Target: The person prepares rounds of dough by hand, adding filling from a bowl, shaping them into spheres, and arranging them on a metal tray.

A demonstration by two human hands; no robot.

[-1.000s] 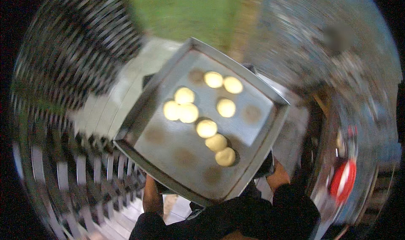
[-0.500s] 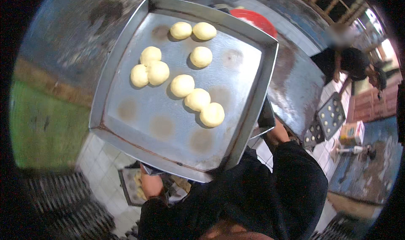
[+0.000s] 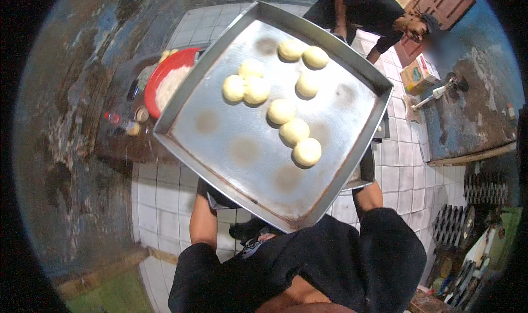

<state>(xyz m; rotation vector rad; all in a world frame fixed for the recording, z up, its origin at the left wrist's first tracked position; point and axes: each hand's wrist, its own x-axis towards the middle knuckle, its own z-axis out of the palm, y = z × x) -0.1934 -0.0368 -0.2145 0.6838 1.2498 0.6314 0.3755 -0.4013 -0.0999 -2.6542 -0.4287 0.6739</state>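
A large square metal baking tray (image 3: 220, 148) is held out in front of me, one corner pointing toward my chest. Several round, pale yellow dough balls (image 3: 294, 131) lie on it, some touching in small clusters, toward its far and middle parts. Darker round marks stain the bare metal. Beneath it, parts of another tray (image 3: 360, 176) stick out at the sides. My left hand (image 3: 202, 196) supports the trays from the near left, and my right hand (image 3: 368, 195) from the right; the trays hide the fingers of both.
At left, a red basin (image 3: 154, 87) of whitish flour stands on a dark table (image 3: 124, 142) with small jars. A person in black (image 3: 368, 10) bends over at the far right. Beyond the white tiled floor (image 3: 404, 170), a worn table (image 3: 467, 115) carries a carton (image 3: 419, 74). Metal racks (image 3: 454, 225) stand lower right.
My view has swung to the right, so the red basin now shows left of the tray and the person in black is nearer. The dough balls keep their arrangement; both hands still carry the trays.
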